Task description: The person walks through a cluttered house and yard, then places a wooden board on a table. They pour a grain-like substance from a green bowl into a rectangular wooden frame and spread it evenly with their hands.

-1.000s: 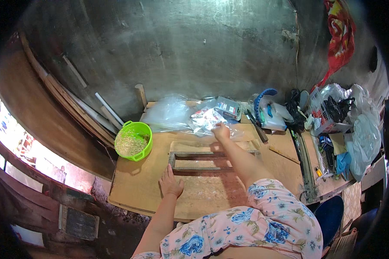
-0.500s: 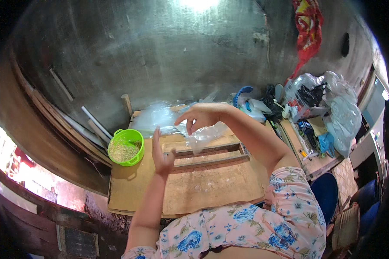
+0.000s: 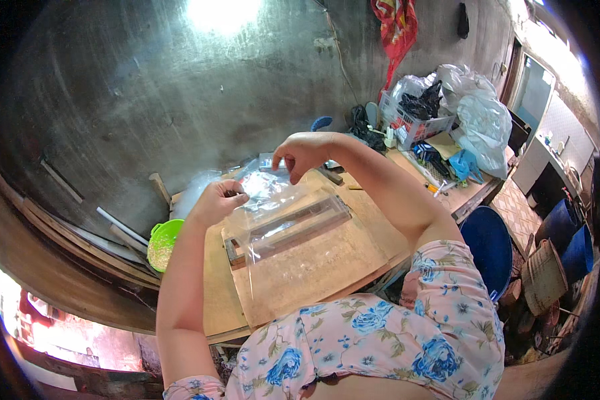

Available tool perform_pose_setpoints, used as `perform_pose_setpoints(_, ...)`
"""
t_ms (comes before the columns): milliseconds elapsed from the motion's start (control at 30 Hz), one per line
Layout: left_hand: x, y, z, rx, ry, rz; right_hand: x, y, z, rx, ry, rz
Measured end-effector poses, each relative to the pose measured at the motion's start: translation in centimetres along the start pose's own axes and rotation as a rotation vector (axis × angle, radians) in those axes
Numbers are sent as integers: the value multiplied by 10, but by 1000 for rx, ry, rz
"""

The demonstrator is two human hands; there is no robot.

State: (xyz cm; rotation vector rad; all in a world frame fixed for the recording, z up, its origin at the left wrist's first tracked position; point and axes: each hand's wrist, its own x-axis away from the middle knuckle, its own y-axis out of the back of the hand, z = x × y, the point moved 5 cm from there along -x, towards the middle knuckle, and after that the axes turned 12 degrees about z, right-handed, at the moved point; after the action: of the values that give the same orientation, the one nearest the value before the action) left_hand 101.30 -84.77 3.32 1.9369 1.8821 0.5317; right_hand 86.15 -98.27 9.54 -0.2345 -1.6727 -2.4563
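Both hands are raised above the wooden surface (image 3: 353,250) and hold up a clear plastic bag (image 3: 283,250) between them. The left hand (image 3: 217,202) pinches the bag's upper left corner, its fingers (image 3: 237,195) clamped together on the film. The right hand (image 3: 305,152) grips the upper right corner from above, fingers curled down and closed on the plastic. The bag hangs open-faced toward the camera, its lower edge reaching down near the surface's near edge; through it a wooden frame (image 3: 283,227) lying on the middle of the surface shows.

A green basket (image 3: 162,241) with pale contents sits just off the surface's left edge, beside wooden slats leaning on the wall. More clear plastic (image 3: 200,190) lies piled at the far left corner. Along the far right edge stand a white crate (image 3: 417,123) holding dark things and big pale sacks (image 3: 477,117), with small tools and blue scraps near them. A blue barrel (image 3: 490,243) stands on the floor off the right edge. A red cloth (image 3: 398,27) hangs on the wall above. The person's floral sleeve (image 3: 380,340) fills the lower part of the view.
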Motion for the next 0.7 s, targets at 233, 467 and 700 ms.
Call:
perform_pose_setpoints(233, 12, 27, 13, -720, 221, 76, 4, -15, -67, -131, -209, -19)
perform_pose_setpoints(467, 17, 43, 51, -861, 206, -143, 22, -48, -153, -168, -71, -514)
perform_pose_setpoints(700, 22, 26, 28, -1072, -39, -628, 59, -65, -149, 168, -15, -1144)
